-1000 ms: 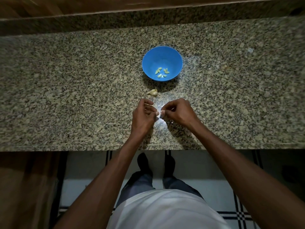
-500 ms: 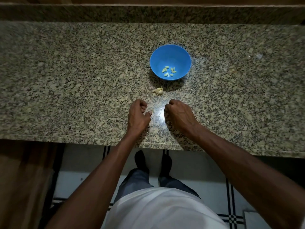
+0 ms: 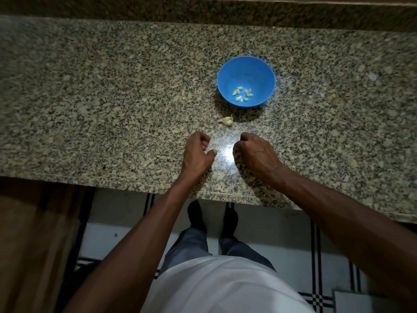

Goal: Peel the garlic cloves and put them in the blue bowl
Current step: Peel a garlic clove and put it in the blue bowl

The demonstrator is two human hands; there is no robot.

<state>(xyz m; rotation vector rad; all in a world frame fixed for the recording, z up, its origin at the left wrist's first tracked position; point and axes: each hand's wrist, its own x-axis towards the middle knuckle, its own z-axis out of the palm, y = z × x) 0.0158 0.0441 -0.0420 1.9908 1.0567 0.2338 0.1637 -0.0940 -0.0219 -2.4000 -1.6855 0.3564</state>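
Blue bowl (image 3: 226,74): on the granite counter (image 3: 112,98), toward its far edge, within easy reach; six or so peeled cloves (image 3: 242,94) inside.
Garlic cluster (image 3: 226,121): unpeeled, just in front of the bowl, probably next.
Left hand (image 3: 195,154): near the front edge, curled, thumb and fingertips pinching a small pale piece, likely a clove.
Right hand (image 3: 253,152): beside it, apart, a loose fist; any contents hidden.

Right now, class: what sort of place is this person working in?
Most likely a home kitchen: a speckled granite counter, a blue bowl holding peeled garlic cloves, and a tiled floor below.
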